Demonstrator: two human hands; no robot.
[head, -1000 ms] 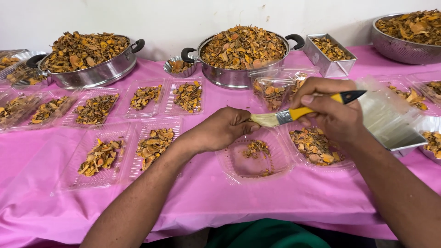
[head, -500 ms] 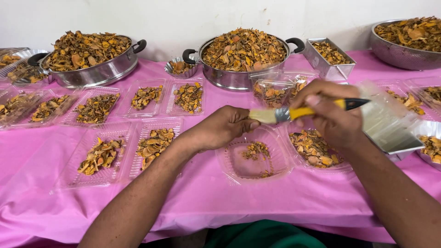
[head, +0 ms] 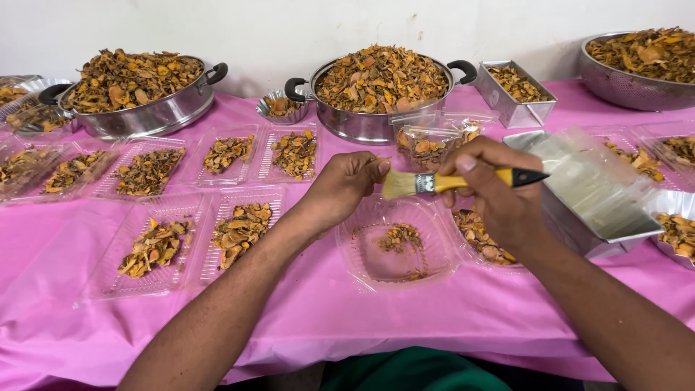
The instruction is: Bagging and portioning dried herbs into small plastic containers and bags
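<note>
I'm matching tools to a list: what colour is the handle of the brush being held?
Yellow, ending in a black tip, on the paintbrush in the right hand; head view.

Right hand (head: pixel 499 199) grips brush (head: pixel 449 181), bristles pointing left, touching left hand (head: pixel 347 185) fingertips. Directly below the grip: round tray (head: pixel 394 250) with a few chips (head: pixel 402 235) in it. Under right hand, just right of round tray: another filled tray (head: pixel 481 246). Right of grip: metal tin (head: pixel 572 217) holding stacked clear lids (head: pixel 590 181). Behind grip: bag (head: pixel 431 145), then middle pot (head: pixel 380 90) heaped with chips; loaf tin (head: pixel 517 90) right of it, bowl (head: pixel 637 65) far right. Small cup (head: pixel 279 107) left of middle pot. Left of grip: filled trays (head: pixel 195 203) in two rows; left pot (head: pixel 137 90) behind them. All on table (head: pixel 434 318).
</note>
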